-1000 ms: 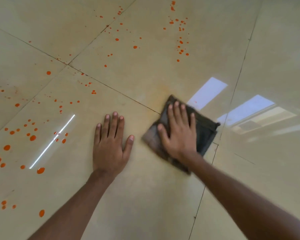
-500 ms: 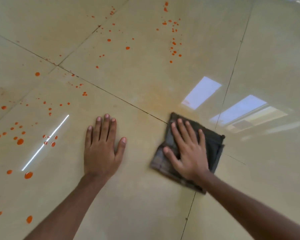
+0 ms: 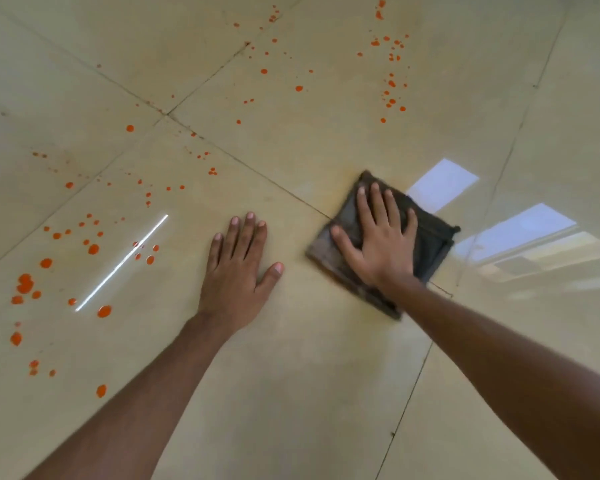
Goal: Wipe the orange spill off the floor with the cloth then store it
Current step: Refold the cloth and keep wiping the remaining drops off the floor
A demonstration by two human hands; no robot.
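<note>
Your right hand [image 3: 378, 244] lies flat, fingers spread, pressing the cloth [image 3: 430, 237] on the floor [image 3: 291, 375]. Your left hand [image 3: 238, 268], near it, braces flat, holding nothing. Press evenly and sweep left toward the drops [image 3: 94, 249], gathering rather than smearing.

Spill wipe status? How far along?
Early. Done: the tile patch by the cloth shows only a faint orange haze, no drops. In hand: the right hand presses flat on the cloth; the left hand lies flat on the floor. Left: orange drops at the left and a farther scatter are unwiped; the cloth is not stored.
</note>
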